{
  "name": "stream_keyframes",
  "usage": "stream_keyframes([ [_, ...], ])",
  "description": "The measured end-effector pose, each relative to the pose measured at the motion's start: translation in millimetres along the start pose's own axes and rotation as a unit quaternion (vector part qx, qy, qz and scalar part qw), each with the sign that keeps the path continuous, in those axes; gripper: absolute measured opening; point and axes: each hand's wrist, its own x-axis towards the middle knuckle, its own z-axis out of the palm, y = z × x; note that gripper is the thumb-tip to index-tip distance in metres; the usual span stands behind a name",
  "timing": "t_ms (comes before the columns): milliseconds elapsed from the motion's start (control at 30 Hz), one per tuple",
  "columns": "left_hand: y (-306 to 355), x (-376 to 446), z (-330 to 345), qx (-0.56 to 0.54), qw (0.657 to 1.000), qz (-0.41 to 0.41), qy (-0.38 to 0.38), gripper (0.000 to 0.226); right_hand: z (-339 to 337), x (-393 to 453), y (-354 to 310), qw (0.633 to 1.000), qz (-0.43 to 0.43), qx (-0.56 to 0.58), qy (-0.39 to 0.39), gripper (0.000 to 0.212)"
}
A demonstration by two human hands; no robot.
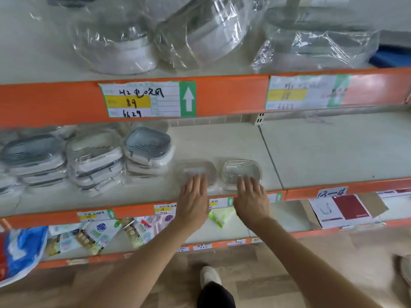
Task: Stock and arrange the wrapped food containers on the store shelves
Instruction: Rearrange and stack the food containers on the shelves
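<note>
Task judged partly done. Left of the shelf upright (259,119): three stacks of wrapped grey-lidded containers (93,161), exact count per stack unclear. Next, nearer the upright, two single clear containers (241,173) side by side at the shelf front. Left hand (194,203) flat, fingers straight, touching one; right hand (252,202) likewise on the other; hands apart. Right of the upright: bare shelf, still to stock.

One head view looks forward and down, close on the middle shelf (222,143), floor below.
</note>
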Motion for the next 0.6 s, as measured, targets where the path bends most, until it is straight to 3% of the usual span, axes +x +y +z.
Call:
stream_keyframes([
  [100, -6, -1, 7, -0.001, 0.999, 0.001, -0.032, 0.062, 11, -3, -6, 0.998, -0.003, -0.007, -0.063, 0.066],
  [400, -33, 103, 24, 0.011, 1.000, -0.009, -0.001, 0.059, 14, 103, 5, 1.000, -0.011, -0.003, -0.002, 0.064],
  [600, -36, 105, 35, 0.036, 0.999, -0.003, 0.011, 0.063, 22, 110, 5, 0.999, 0.002, -0.037, -0.004, 0.069],
])
